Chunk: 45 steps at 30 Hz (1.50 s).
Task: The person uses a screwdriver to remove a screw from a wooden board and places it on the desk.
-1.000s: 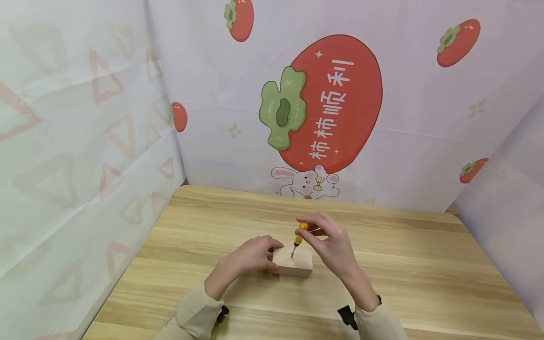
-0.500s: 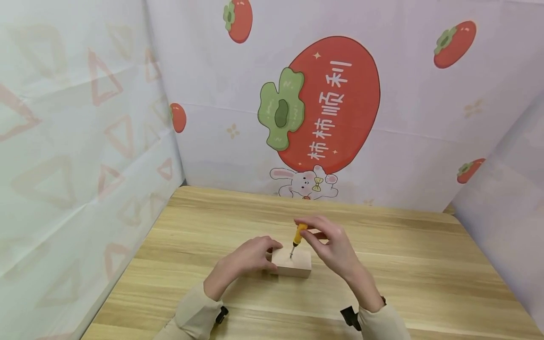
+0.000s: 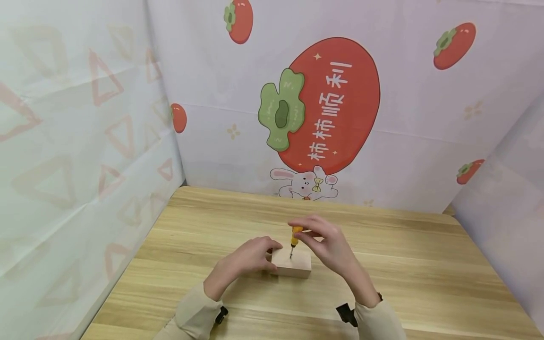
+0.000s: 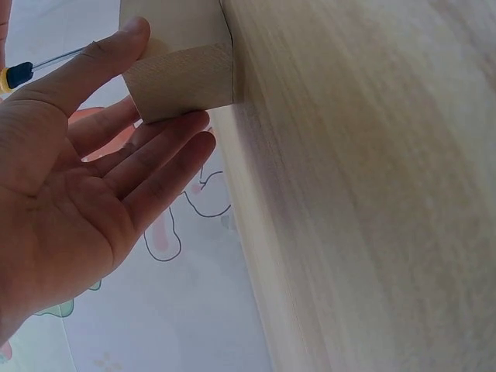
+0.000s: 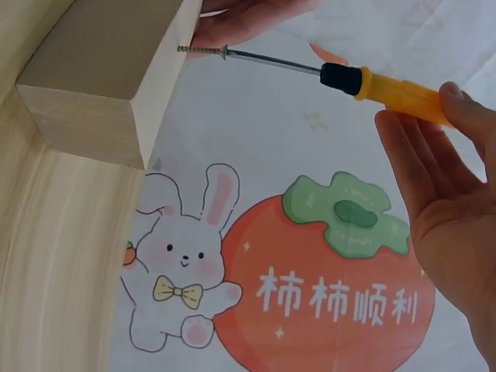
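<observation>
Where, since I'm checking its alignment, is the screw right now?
Upper left in the right wrist view, the screw sits between the wooden block and the tip of the screwdriver.

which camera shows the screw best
The right wrist view: the screw appears large, thread and head visible between the wooden block and the screwdriver. The head view shows it only tiny, under the screwdriver. The left wrist view shows none of it; the left hand blocks the screwdriver's end.

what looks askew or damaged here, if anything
The backdrop looks hung sideways: its printed rabbit lies on its side in the head view. I see no spill or damage; the screwdriver meets the screw standing in the wooden block.
</observation>
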### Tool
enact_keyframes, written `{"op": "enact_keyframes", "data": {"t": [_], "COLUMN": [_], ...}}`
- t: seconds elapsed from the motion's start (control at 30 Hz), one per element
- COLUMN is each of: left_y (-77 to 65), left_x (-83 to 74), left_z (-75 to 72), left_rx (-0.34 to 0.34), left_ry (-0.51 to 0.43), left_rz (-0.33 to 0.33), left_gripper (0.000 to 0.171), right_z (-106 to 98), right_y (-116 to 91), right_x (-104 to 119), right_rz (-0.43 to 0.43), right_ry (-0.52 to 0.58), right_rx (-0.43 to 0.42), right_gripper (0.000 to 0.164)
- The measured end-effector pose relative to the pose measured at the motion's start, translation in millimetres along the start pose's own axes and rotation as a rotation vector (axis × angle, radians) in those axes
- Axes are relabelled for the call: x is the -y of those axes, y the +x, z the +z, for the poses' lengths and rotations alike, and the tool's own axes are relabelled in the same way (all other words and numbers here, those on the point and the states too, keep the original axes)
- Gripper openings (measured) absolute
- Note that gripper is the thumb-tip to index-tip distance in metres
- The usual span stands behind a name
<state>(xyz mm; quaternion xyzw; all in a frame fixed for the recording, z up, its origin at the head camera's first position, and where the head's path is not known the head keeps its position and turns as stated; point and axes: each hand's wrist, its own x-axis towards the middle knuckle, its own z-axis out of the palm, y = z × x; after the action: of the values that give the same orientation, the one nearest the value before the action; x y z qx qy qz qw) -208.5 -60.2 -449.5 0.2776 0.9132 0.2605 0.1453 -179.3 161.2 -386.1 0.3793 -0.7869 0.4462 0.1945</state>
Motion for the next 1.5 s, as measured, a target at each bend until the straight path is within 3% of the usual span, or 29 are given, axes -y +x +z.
{"op": "enact_keyframes", "data": {"t": [0.17,0.53,0.7,0.97,1.2,1.3,1.4,1.5], "left_y": [-0.2,-1.8,-1.7,-0.2,-1.3,-1.3,-0.8,-0.8], "left_x": [1.0,0.6,0.7,1.2,-0.7,-1.0,-0.4,0.8], "left_z": [0.2,-0.1,0.3,0.5,0.4,0.0,-0.3,-0.7], "left_rx": [-0.002,-0.001,-0.002,-0.001,0.000,0.000,-0.002,-0.002], "left_ry": [-0.008,-0.011,-0.007,-0.004,-0.007,-0.004,-0.002,0.000], "left_rz": [-0.007,-0.006,-0.007,-0.005,-0.011,-0.014,-0.014,-0.010], "left_gripper": [0.056,0.056,0.056,0.056,0.056,0.056,0.056,0.056], "right_z": [-2,6,6,3,9,9,8,6], "right_y": [1,-2,-3,-2,-4,-4,-1,2], "right_x": [-3,0,0,-1,0,3,6,10], "right_rz": [-0.034,0.040,0.074,0.045,0.040,0.053,0.043,-0.011], "right_ry": [0.061,-0.039,-0.039,-0.021,-0.219,-0.238,-0.224,-0.221], "right_rx": [0.078,-0.045,-0.044,0.025,-0.094,-0.131,-0.123,-0.061], "right_gripper": [0.038,0.037,0.038,0.039,0.041,0.040,0.037,0.035]}}
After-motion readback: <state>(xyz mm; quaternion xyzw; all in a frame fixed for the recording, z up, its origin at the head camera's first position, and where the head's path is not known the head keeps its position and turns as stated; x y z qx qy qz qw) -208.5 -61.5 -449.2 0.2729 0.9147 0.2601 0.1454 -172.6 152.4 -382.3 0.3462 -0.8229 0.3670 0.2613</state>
